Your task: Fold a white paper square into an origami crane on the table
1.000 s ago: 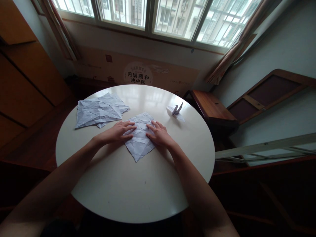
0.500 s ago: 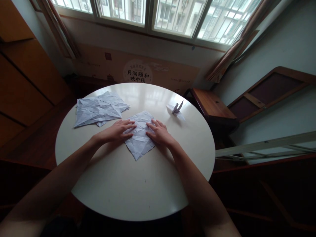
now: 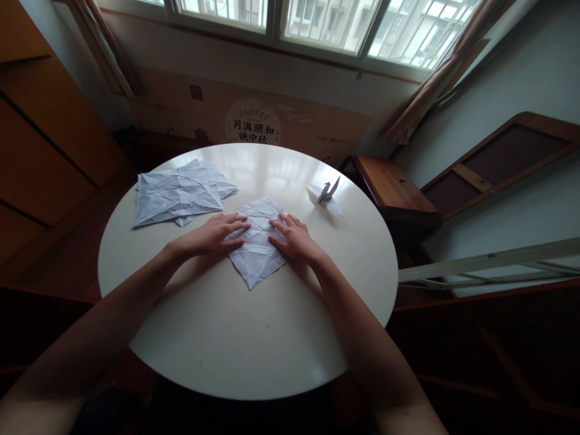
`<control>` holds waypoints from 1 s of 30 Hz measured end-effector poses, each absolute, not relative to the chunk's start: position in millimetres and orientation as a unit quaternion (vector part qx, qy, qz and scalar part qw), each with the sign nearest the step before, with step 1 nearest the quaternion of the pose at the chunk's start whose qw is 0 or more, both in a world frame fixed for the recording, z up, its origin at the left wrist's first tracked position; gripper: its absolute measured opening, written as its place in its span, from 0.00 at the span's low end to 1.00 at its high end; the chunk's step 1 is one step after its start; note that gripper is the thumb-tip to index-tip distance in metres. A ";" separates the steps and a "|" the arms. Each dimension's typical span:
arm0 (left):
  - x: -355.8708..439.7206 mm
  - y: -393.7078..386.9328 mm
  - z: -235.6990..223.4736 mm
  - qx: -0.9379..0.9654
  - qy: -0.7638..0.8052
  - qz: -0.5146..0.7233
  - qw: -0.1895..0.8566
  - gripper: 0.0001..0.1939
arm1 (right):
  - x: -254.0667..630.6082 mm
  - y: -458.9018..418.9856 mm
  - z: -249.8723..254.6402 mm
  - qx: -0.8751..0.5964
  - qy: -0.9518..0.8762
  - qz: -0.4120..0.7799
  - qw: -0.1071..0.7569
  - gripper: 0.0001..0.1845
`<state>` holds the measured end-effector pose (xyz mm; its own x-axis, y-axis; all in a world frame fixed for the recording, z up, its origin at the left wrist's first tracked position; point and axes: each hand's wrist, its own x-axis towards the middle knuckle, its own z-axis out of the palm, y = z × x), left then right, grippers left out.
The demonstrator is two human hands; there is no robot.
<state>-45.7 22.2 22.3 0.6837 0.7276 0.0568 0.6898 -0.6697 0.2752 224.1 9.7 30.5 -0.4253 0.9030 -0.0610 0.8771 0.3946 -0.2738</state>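
Note:
A creased sheet of white paper (image 3: 256, 263) lies diamond-wise on the round white table (image 3: 217, 344), one corner pointing toward me. My left hand (image 3: 220, 234) rests flat on its left side with the fingers stretched out. On the right side of the sheet my right hand (image 3: 294, 237) lies with its fingers spread. Both hands press on the paper without gripping it, and their fingers cover its side edges. Fold lines cross the sheet's surface.
Several creased paper sheets (image 3: 176, 196) lie stacked at the table's back left. A folded paper crane (image 3: 325, 193) stands at the back right. Beyond the table's right edge is a wooden stool or small table (image 3: 389, 184). A window (image 3: 326, 24) is at the back.
The camera view has shifted slightly. Both hands stay on the paper in nearly the same place, and the sheet has not visibly changed.

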 end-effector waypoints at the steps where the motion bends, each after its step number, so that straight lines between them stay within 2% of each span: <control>1: -45.5 22.0 22.6 0.910 0.390 0.081 0.117 0.31 | 224.2 9.6 30.6 -0.533 -0.834 0.133 0.049 0.32; 30: -45.2 21.0 23.9 0.909 0.393 0.071 0.114 0.31 | 223.8 8.5 32.8 -0.535 -0.834 0.126 0.041 0.32</control>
<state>-45.2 21.0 23.9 0.6804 0.7318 0.0391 0.6994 -0.6643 0.2636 223.8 8.5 32.8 -0.4236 0.9034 -0.0659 0.8825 0.3952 -0.2549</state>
